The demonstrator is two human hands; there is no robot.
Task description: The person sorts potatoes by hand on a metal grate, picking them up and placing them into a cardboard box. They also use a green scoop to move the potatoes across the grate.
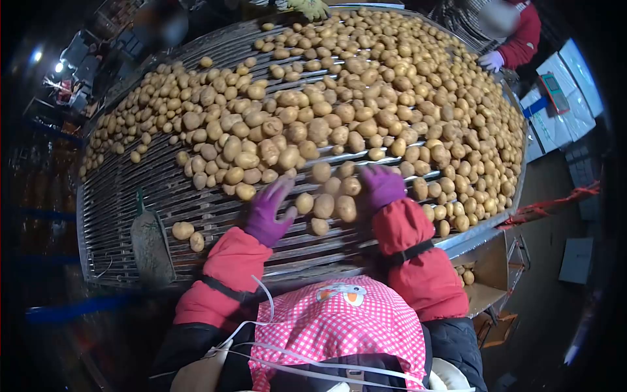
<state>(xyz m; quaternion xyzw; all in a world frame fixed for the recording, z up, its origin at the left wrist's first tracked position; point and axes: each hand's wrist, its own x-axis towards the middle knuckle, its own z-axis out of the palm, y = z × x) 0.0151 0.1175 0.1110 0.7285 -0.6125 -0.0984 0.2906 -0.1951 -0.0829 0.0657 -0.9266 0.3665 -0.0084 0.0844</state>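
Purple-gloved left hand [269, 210] and purple-gloved right hand [385, 187], grips released, flank oval tan potatoes [324, 206] on the slatted metal counter [111, 202]; gentle, low palms should limit bruising.

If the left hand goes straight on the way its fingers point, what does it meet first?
Probably the potato at the near edge of the pile, just beyond the fingers of the left hand. Depth is unclear; they may already be touching.
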